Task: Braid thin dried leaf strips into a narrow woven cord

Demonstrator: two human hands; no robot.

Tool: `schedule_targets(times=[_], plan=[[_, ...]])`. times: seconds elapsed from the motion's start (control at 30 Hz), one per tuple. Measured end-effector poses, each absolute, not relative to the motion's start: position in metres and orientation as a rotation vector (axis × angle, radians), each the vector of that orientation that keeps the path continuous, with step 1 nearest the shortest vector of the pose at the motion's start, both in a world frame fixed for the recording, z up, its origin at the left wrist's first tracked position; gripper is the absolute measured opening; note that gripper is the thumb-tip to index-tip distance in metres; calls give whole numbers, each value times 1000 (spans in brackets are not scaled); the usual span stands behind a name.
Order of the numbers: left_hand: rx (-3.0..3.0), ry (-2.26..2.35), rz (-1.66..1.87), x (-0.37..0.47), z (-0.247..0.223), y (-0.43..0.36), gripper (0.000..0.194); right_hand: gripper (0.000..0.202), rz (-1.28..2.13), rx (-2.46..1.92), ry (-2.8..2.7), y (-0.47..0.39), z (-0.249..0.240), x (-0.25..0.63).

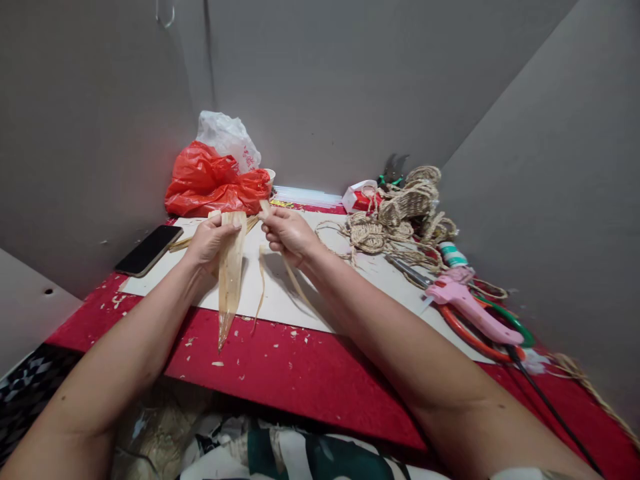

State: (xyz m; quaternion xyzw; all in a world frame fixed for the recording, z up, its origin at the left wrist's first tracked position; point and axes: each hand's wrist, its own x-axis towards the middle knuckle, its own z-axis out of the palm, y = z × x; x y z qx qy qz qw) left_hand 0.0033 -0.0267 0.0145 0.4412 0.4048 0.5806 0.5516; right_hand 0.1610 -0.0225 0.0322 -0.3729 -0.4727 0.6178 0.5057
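My left hand [211, 241] is closed round a wide, pale dried leaf [231, 273], whose pointed end hangs past the white sheet's front edge. To its right, my right hand [290, 233] pinches a narrow strip of the same material [265, 207]; a thin length trails below that hand. Between the hands, another thin curled strand [261, 287] hangs over the white sheet [285, 293]. More dried strips [181, 245] lie behind my left hand. The two hands are a short way apart, above the sheet.
Red and white plastic bags [205, 177] stand at the back left, with a phone [150, 250] in front. Braided cord [367, 233] is heaped at the right, near a pink glue gun [470, 307] and orange-handled scissors [460, 330]. Scraps dot the red table [280, 373].
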Motion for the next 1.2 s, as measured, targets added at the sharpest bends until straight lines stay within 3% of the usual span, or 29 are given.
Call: schedule_targets(times=[0.23,0.67,1.2], plan=[[1081,926,1344,4,12,-27,25,31,1383,-971,-1326,-26,11,148],[1146,927,1236,2,11,-28,36,23,1138,-975,-1481,-23,5,149],[1210,970,1199,1,5,-24,42,27,981,-921,-1564,-18,1,152]])
